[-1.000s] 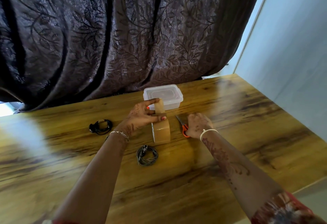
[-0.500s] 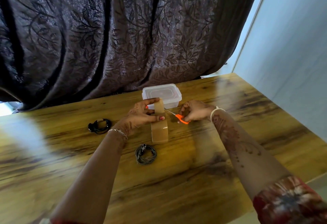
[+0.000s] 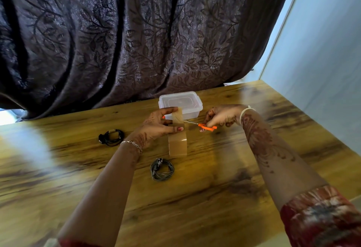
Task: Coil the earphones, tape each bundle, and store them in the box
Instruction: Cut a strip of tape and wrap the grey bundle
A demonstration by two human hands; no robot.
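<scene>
Left fingers: forefinger and thumb pinch a tape strip and hold it upright, drawn up off the roll.
Right fingers: curled round the orange handles of the scissors, gripping them (which finger sits in which loop cannot be told).
Left hand: raised just above the table, in front of the box, with a thin chain bracelet at the wrist.
Right hand: level with the left and apart from it, a pale band at the wrist.
Scissors' blades: point left toward the strip's right edge, the tips at or just beside it.
Tape roll: brown, standing on its edge on the table, directly below the strip.
Black earphone coil: lies flat to the left of the left wrist, well apart from the roll.
Grey earphone coil: lies flat just nearer the person than the roll, between the two forearms.
Box: clear plastic with its lid on, at the table's far edge behind both hands.
Backdrop: a dark leaf-patterned curtain behind the table and a pale wall to the right.
</scene>
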